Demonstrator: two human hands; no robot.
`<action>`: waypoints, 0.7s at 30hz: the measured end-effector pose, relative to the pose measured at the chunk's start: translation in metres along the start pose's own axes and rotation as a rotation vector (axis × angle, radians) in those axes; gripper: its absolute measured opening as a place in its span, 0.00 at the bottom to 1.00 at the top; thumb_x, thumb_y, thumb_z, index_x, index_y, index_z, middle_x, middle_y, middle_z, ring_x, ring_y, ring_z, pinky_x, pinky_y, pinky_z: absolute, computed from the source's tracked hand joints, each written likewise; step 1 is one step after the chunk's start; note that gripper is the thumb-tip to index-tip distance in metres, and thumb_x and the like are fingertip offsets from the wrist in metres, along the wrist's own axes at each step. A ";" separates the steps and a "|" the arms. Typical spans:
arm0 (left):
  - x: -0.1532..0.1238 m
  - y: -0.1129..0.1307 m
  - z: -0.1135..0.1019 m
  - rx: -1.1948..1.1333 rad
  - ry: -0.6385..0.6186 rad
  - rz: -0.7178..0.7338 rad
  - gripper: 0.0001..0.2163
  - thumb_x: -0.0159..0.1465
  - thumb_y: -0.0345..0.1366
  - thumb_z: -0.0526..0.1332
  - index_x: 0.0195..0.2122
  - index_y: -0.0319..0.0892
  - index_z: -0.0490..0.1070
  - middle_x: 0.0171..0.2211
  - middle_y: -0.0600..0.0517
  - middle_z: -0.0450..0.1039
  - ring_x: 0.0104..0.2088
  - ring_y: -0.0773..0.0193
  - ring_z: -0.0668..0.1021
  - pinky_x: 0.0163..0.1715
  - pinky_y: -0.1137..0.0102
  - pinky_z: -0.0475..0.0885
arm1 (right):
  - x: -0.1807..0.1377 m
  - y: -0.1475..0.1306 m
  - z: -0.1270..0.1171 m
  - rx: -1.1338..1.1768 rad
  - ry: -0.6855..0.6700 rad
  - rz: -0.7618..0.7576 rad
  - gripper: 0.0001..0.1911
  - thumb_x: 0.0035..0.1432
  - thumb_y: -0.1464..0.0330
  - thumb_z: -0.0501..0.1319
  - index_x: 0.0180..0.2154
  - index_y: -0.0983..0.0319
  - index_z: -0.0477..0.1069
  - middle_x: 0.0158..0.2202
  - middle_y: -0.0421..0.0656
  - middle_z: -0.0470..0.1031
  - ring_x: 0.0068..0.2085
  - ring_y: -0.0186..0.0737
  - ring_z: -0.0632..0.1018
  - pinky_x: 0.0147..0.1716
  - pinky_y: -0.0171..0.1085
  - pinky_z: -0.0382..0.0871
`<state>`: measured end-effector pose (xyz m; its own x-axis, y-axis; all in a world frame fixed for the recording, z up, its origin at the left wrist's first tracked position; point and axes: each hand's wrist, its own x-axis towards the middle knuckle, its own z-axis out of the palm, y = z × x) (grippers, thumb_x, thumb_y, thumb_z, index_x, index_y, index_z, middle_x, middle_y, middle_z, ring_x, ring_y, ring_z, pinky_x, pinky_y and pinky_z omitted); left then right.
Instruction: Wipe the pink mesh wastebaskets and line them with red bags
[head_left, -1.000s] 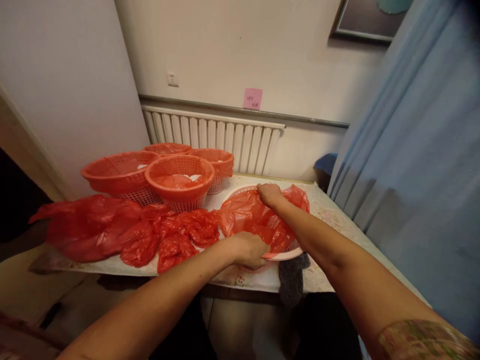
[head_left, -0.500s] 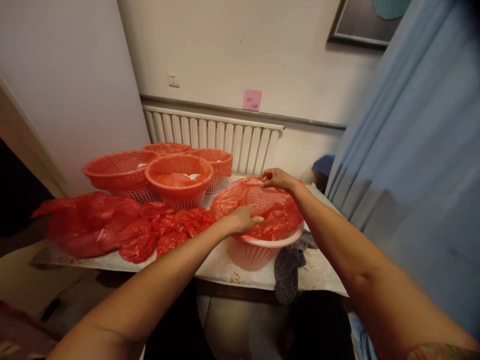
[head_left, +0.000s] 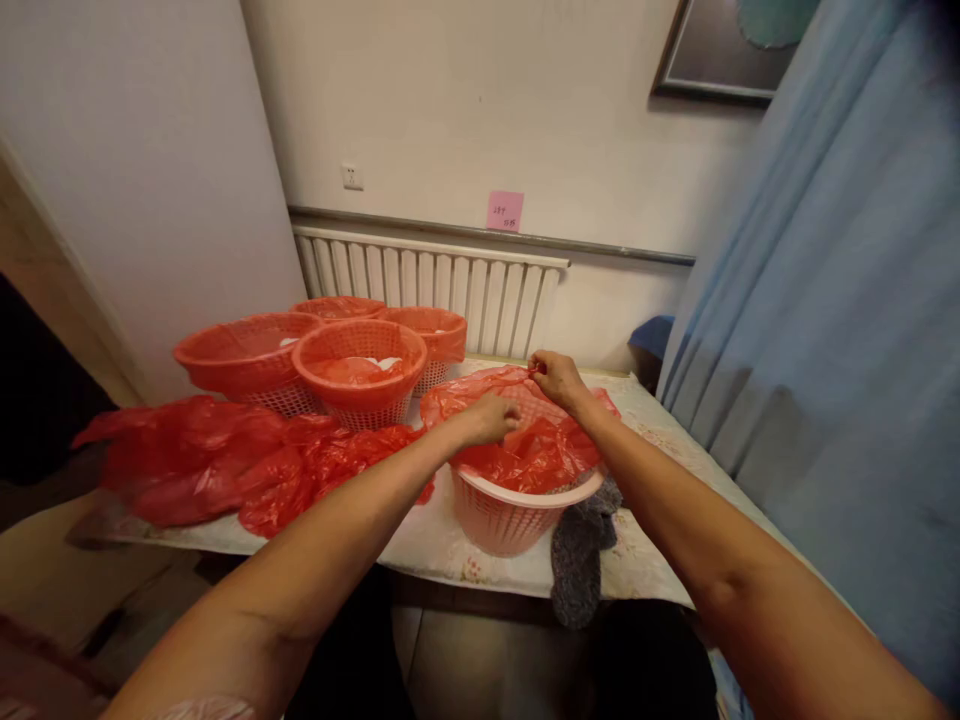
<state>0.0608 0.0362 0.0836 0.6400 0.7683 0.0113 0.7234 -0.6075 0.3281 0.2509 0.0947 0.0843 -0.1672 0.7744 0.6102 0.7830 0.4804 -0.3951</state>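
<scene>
Closest to you, a dark grey knitted-looking cloth (head_left: 576, 570) is hanging over the front edge of the table (head_left: 649, 565), beside a pink lattice basket (head_left: 506, 520). A red plastic bag (head_left: 540, 458) is lying loosely inside it, leaving the near rim bare. Your left hand (head_left: 491, 418) is curling its fingers over the bag; whether it is gripping film, I cannot tell. Farther off, your right hand (head_left: 557, 380) is pinching the bag's far edge. Behind, to the left, four lined baskets (head_left: 367, 415) are standing together. You are apparently spreading the liner; the next move is probably calling for drawing film over that bare rim while keeping the far edge anchored.
</scene>
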 end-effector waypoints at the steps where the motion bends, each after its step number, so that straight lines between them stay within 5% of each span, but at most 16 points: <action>1: 0.002 -0.001 -0.005 0.010 0.119 -0.015 0.13 0.65 0.33 0.50 0.44 0.38 0.71 0.40 0.46 0.76 0.40 0.61 0.77 0.41 0.69 0.70 | -0.001 0.001 0.000 0.009 -0.005 -0.002 0.07 0.44 0.75 0.57 0.28 0.62 0.70 0.25 0.37 0.69 0.27 0.32 0.66 0.29 0.31 0.57; 4: 0.013 -0.016 -0.023 0.088 0.540 -0.177 0.15 0.66 0.34 0.49 0.50 0.37 0.66 0.49 0.40 0.71 0.51 0.55 0.72 0.50 0.63 0.65 | 0.001 0.004 -0.001 0.049 -0.038 0.010 0.08 0.44 0.74 0.59 0.30 0.62 0.71 0.25 0.37 0.70 0.27 0.32 0.67 0.30 0.31 0.59; 5: 0.018 -0.025 -0.029 0.117 0.568 -0.257 0.15 0.66 0.35 0.50 0.51 0.37 0.66 0.50 0.39 0.70 0.52 0.53 0.71 0.50 0.62 0.64 | 0.002 0.004 -0.002 0.068 -0.056 0.016 0.08 0.43 0.74 0.59 0.31 0.62 0.72 0.26 0.38 0.70 0.28 0.32 0.68 0.30 0.31 0.60; 8: 0.035 -0.054 -0.039 0.112 0.445 -0.392 0.14 0.64 0.39 0.54 0.46 0.37 0.70 0.46 0.38 0.73 0.49 0.51 0.73 0.47 0.61 0.66 | 0.008 0.006 -0.003 0.128 -0.118 0.032 0.11 0.43 0.74 0.60 0.33 0.63 0.73 0.29 0.39 0.73 0.30 0.33 0.71 0.32 0.31 0.62; 12: 0.052 -0.087 -0.035 0.055 0.297 -0.370 0.07 0.58 0.36 0.61 0.32 0.37 0.76 0.34 0.43 0.78 0.39 0.56 0.77 0.40 0.69 0.68 | 0.013 0.014 -0.007 0.183 -0.189 0.067 0.12 0.43 0.74 0.60 0.34 0.63 0.74 0.27 0.37 0.72 0.28 0.32 0.70 0.30 0.30 0.63; 21: 0.077 -0.122 -0.017 -0.137 0.329 -0.448 0.10 0.63 0.33 0.56 0.36 0.33 0.75 0.37 0.44 0.76 0.40 0.55 0.77 0.38 0.66 0.70 | 0.024 0.056 0.005 0.062 -0.217 0.281 0.16 0.46 0.74 0.55 0.38 0.64 0.74 0.22 0.36 0.71 0.22 0.29 0.66 0.25 0.29 0.60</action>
<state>0.0172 0.1728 0.0600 0.1483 0.9805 0.1289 0.8512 -0.1929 0.4881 0.2871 0.1421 0.0733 -0.0785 0.9460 0.3145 0.7800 0.2547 -0.5716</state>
